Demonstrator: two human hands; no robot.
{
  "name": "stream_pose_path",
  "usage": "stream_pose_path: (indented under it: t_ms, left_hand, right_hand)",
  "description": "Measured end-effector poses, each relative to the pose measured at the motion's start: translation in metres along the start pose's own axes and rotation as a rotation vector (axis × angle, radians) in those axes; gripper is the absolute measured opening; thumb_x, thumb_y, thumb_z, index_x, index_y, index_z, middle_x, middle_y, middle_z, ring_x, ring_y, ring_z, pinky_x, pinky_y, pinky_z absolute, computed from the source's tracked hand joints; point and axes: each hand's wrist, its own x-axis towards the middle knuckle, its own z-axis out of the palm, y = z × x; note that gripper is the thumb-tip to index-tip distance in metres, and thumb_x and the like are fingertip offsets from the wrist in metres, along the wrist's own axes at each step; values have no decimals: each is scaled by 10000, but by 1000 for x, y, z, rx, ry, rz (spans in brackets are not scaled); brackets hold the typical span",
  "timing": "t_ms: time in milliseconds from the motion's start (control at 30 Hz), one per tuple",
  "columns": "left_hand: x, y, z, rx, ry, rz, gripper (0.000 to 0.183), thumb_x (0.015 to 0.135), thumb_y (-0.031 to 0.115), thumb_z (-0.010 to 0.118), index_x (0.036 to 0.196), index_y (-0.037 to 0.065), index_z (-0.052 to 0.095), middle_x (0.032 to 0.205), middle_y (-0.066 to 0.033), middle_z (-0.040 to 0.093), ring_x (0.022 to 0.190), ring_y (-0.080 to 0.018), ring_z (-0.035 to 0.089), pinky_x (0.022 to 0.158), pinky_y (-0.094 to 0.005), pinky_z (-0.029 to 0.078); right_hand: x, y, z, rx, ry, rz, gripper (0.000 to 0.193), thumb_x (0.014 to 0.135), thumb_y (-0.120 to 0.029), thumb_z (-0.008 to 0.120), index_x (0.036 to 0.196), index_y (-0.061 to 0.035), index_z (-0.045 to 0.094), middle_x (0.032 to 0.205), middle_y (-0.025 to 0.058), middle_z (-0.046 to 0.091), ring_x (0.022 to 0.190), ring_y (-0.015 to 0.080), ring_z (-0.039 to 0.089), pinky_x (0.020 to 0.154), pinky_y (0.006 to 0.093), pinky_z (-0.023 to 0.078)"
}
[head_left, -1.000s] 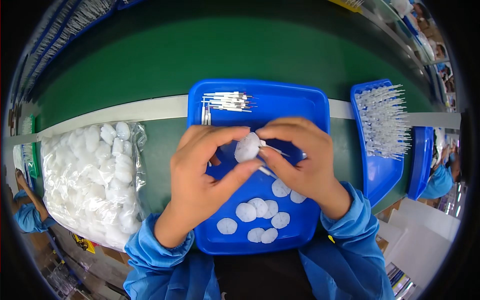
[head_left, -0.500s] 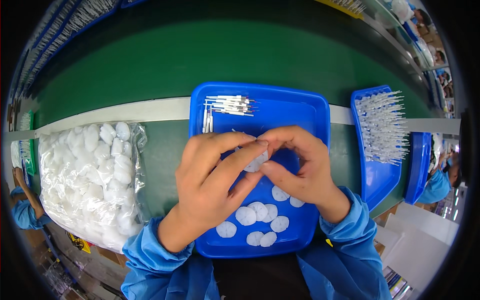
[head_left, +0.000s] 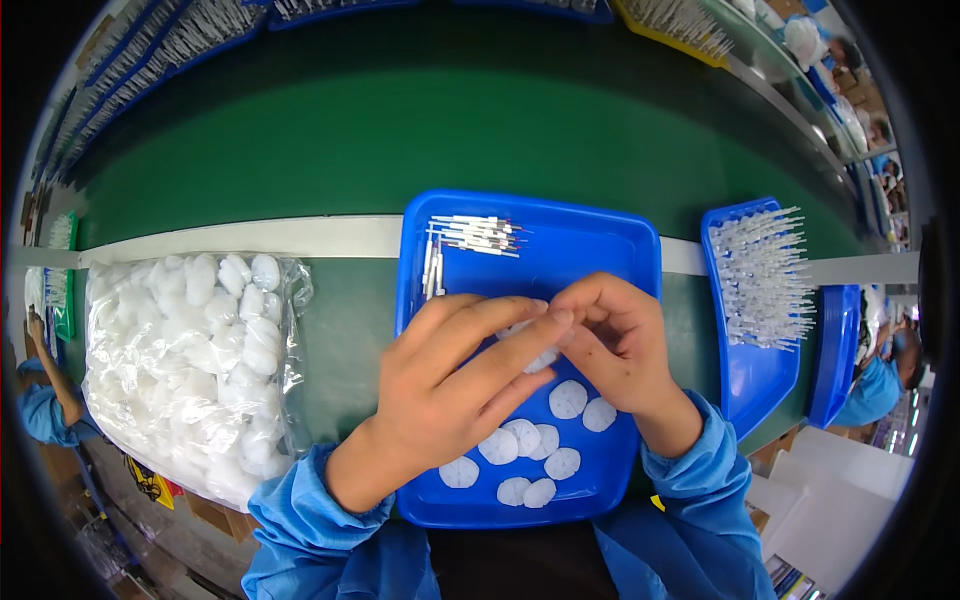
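Over the middle of a blue tray [head_left: 615,300], my left hand [head_left: 465,380] grips a thin white round disc [head_left: 540,358], mostly covered by its fingers. My right hand [head_left: 620,345] meets the left fingertips in a pinch. What sits between its thumb and forefinger is hidden. Several similar loose discs [head_left: 498,447] lie in the near part of the tray, some overlapping. Thin white sticks [head_left: 475,235] with dark tips are gathered in the tray's far left corner, most lying sideways and a few pointing toward me.
Left of the tray rests a clear plastic bag [head_left: 185,370] packed with white oval pads. A blue bin [head_left: 755,385] of upright thin white pieces stands on the right. More filled trays line the far edge, one a yellow tray [head_left: 690,35]. Co-workers' blue sleeves [head_left: 48,412] show at both sides.
The scene sits slightly lower in the picture, bringing more far trays into sight. My fingers have closed in around the disc, which is more covered now. The loose discs and sticks stay put.
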Motion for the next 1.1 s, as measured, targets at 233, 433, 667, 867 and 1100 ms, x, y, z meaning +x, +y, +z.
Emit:
stream_pose_path:
  t_ms: [233, 433, 667, 867, 1100]
  left_hand:
    - [-7, -26, -16, -456, 402, -259, 350, 1120, 263, 603, 1238, -27, 760, 1294, -215, 717, 1012, -197, 717, 794, -304, 580]
    - [-11, -24, -20, -626, 395, -461, 464, 1143, 378, 557, 1295, -41, 688, 1260, -183, 707, 901, -216, 744, 787, -301, 605]
    - [-7, -24, -23, -793, 276, -487, 435, 1067, 51, 504, 1476, -34, 625, 1344, -123, 584, 1078, -155, 658, 822, -266, 566]
    - [-5, -18, -16, -703, 191, -540, 548, 965, -139, 584, 1490, 14, 619, 1254, -74, 606, 1107, -106, 630, 838, -211, 571]
    - [-9, -17, -11, -552, 154, -459, 386, 958, -107, 648, 1320, -2, 728, 1231, -96, 664, 1049, -137, 685, 807, -235, 597]
  right_hand:
    - [33, -22, 3, -1008, 23, -483, 85, 914, -76, 792, 975, -23, 765, 960, 82, 782, 843, 244, 776, 751, 352, 613]
    - [79, -4, 31, -1553, -29, -752, 159, 781, -162, 736, 927, -97, 730, 909, 39, 675, 886, 199, 675, 789, 349, 525]
    - [74, -12, 19, -1444, 59, -664, 91, 771, -88, 746, 861, -93, 738, 823, 53, 692, 767, 222, 706, 807, 363, 541]
    - [32, -37, 17, -682, 93, -379, 232, 864, 40, 799, 1079, -44, 819, 934, 100, 759, 811, 201, 734, 743, 320, 589]
    - [17, -18, 15, -509, 59, -350, 256, 858, 20, 857, 1104, -32, 809, 929, 97, 770, 758, 169, 731, 679, 283, 582]
